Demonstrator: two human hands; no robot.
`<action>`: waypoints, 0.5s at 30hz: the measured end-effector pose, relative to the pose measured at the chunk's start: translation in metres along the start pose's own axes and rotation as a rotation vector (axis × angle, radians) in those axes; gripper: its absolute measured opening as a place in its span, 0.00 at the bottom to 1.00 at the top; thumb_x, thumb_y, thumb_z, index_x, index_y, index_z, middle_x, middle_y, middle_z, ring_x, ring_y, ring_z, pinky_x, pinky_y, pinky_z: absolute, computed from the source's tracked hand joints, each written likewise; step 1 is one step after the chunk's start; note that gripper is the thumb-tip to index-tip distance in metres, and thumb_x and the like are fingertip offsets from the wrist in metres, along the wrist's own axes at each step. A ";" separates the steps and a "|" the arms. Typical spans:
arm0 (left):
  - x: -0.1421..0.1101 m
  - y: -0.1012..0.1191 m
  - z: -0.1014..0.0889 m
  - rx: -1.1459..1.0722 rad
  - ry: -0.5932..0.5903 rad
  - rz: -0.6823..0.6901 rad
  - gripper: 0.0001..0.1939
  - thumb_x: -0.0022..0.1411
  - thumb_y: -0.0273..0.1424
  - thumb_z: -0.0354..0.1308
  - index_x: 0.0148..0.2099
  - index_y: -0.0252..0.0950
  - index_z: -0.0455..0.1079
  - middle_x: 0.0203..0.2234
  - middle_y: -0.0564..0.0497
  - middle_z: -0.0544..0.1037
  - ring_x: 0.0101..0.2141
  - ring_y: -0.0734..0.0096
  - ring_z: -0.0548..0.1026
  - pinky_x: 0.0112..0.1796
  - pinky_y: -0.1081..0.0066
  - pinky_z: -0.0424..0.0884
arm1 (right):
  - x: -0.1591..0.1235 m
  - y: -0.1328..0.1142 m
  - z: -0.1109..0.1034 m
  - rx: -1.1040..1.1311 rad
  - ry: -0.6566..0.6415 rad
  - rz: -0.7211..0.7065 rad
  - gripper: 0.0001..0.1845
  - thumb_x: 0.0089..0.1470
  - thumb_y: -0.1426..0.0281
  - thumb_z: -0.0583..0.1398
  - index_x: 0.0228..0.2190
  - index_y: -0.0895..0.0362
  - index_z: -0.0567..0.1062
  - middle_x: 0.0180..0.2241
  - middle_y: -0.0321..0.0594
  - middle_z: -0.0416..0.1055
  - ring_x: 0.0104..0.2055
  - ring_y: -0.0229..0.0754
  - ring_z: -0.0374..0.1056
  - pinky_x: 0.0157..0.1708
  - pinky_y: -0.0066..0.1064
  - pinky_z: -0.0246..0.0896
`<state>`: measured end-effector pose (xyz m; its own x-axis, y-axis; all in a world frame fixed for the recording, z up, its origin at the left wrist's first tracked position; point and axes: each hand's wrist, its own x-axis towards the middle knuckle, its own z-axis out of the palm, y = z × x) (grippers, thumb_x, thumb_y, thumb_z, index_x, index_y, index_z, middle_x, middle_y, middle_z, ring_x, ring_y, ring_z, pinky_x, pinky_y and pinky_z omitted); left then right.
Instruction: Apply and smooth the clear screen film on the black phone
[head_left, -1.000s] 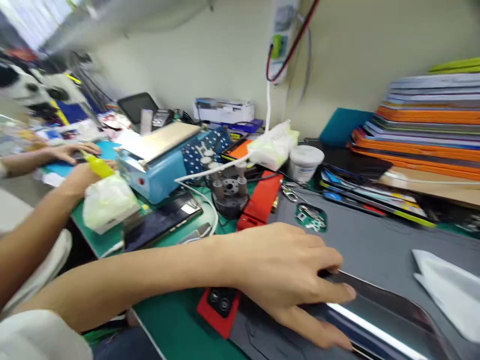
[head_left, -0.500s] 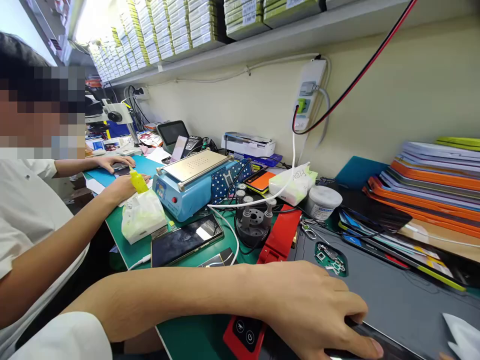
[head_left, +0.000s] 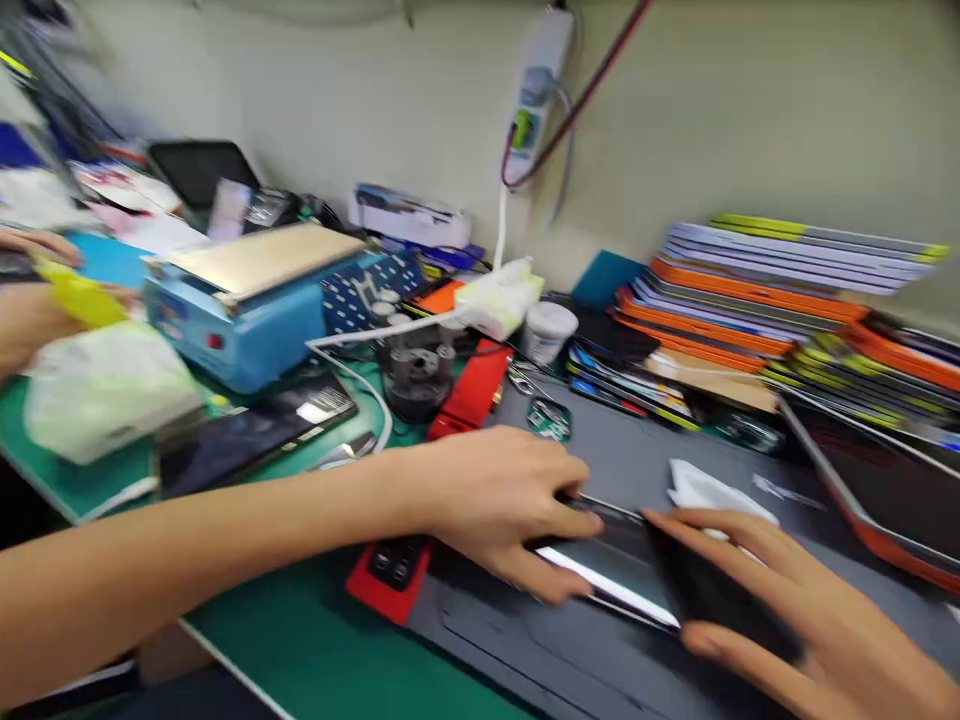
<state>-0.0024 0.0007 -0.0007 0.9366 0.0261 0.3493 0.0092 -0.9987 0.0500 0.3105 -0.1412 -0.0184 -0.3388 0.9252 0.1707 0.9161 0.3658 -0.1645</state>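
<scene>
The left hand and right hand grip a glossy phone. A white sheet lies just beyond the right hand; a red button panel sits near the left.

We saw a green table with a big grey mat lying on it. On the green part, we saw a blue machine, a black phone, a puffy white pack and a round dark stand. On the mat, we saw a bent white paper. We could not tell if the shiny dark panel lay flat there too.
</scene>
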 end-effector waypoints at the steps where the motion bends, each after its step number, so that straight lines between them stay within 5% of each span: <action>1: -0.001 0.002 -0.001 -0.005 -0.003 0.000 0.23 0.73 0.50 0.55 0.54 0.38 0.80 0.39 0.46 0.77 0.36 0.59 0.76 0.33 0.61 0.72 | 0.002 -0.008 -0.009 0.002 -0.051 -0.012 0.29 0.68 0.47 0.60 0.66 0.30 0.64 0.61 0.41 0.70 0.55 0.57 0.75 0.46 0.51 0.79; 7: -0.006 0.006 -0.003 -0.021 -0.018 -0.003 0.19 0.73 0.44 0.58 0.55 0.38 0.79 0.46 0.44 0.78 0.42 0.57 0.79 0.43 0.61 0.76 | 0.013 -0.035 -0.025 0.041 -0.173 0.039 0.31 0.71 0.45 0.58 0.68 0.41 0.63 0.64 0.40 0.63 0.64 0.50 0.64 0.61 0.46 0.68; 15: -0.008 0.010 -0.002 0.034 -0.034 0.028 0.21 0.74 0.44 0.57 0.59 0.35 0.76 0.48 0.41 0.78 0.45 0.53 0.80 0.45 0.57 0.79 | 0.006 -0.037 -0.022 0.025 -0.128 0.005 0.32 0.70 0.49 0.62 0.67 0.48 0.64 0.63 0.41 0.63 0.63 0.48 0.62 0.61 0.42 0.65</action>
<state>-0.0104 -0.0094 -0.0013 0.9481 -0.0024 0.3181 -0.0056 -0.9999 0.0090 0.2797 -0.1514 0.0102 -0.3608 0.9316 0.0448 0.9124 0.3625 -0.1898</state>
